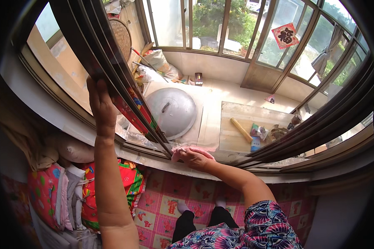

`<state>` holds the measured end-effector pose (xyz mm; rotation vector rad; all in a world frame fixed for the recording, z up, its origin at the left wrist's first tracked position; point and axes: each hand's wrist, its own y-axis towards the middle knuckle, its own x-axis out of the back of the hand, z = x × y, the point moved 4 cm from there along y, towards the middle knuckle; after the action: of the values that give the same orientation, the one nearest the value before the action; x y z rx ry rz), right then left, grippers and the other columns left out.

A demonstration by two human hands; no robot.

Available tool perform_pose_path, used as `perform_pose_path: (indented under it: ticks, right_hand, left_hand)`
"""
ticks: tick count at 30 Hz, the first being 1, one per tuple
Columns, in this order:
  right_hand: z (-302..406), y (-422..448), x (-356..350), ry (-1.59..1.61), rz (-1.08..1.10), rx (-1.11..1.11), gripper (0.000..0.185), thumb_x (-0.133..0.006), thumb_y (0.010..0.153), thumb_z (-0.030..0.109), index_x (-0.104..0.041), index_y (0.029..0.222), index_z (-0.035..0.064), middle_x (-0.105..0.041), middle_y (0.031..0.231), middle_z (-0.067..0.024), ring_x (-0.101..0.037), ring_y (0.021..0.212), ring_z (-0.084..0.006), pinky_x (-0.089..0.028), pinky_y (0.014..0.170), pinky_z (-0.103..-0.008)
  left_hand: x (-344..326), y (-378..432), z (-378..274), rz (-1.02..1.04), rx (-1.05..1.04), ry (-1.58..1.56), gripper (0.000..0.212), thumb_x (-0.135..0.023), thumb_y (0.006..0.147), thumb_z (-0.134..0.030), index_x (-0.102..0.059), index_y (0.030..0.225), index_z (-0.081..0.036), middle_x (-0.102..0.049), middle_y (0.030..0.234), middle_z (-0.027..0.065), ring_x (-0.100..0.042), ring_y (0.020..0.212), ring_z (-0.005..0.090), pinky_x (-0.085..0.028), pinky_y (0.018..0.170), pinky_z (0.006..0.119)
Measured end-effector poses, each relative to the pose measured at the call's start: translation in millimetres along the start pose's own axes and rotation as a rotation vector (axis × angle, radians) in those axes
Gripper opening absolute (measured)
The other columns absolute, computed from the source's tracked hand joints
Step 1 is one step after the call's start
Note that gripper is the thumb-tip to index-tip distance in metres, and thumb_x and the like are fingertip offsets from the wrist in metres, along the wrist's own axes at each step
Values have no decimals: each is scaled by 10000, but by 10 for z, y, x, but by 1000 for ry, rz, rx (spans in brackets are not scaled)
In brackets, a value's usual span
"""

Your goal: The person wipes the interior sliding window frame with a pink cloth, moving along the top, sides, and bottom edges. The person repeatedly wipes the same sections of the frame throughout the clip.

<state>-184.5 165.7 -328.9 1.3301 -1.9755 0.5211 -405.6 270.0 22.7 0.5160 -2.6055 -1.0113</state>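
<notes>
My left hand [102, 101] is raised against the dark frame of a sliding window sash [124, 73], its visible fingers pointing upward. Shadow at the frame hides part of the fingers, so a grip cannot be made out. Low in the window opening, my right hand [194, 158] holds a pink cloth [202, 151] bunched under the fingers. That cloth lies at the sash's lower corner, by the sill [162, 164]. Just beyond the glass stands a large round metal lid [171, 112] with a dark handle.
Past the window lie a wooden board [233, 109], a pale stick bundle [241, 129] and plastic packets [258, 132]. More sashes [318, 121] stack at the right. Folded bedding [90, 193] sits at left below the sill. Underfoot is a pink patterned covering [166, 224].
</notes>
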Motion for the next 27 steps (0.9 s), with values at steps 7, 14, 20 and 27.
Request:
perform_pose_path:
  ticks: [7,14,20,27]
  right_hand:
    - [-1182,-254,1317,60,-420,-262,304,-590,781,238,-702,1059,191,-602,1214,8,-472,1185,-211,-371,972,-386]
    - [-2521,-281,2866,117,-823,-751,386,-643,760,250,-690,1143,253,-593,1289,60,-452,1171,-169,-332,901,-359]
    - [-960,-787,1160,-21,-104,-235,362,-540,841,255,-630,1184,180,-582,1157,-13,-461,1170,-207,-399,907,-343]
    - [-1025,-1423,1312,232,-102,-193,370,-569,797,238,-655,1152,180,-563,1192,-22,-464,1166,-203,-415,881,-331]
  left_hand:
    - [38,-23,121,-30,-46,11,406,-379,1084,-277,-446,1367,7,-550,1294,111,-521,1173,212,-403,1037,325]
    - [199,-44,266,-54,-6,-27,309,-436,1069,-277,-513,1219,-18,-603,1068,84,-543,964,213,-439,921,320]
    - [31,-18,-156,26,115,-267,303,-466,1058,-237,-528,1261,-22,-614,1145,55,-556,1036,152,-451,932,293]
    - [191,-682,-161,21,263,-290,483,-496,1036,-169,-376,1458,35,-502,1419,147,-490,1296,210,-344,1120,319]
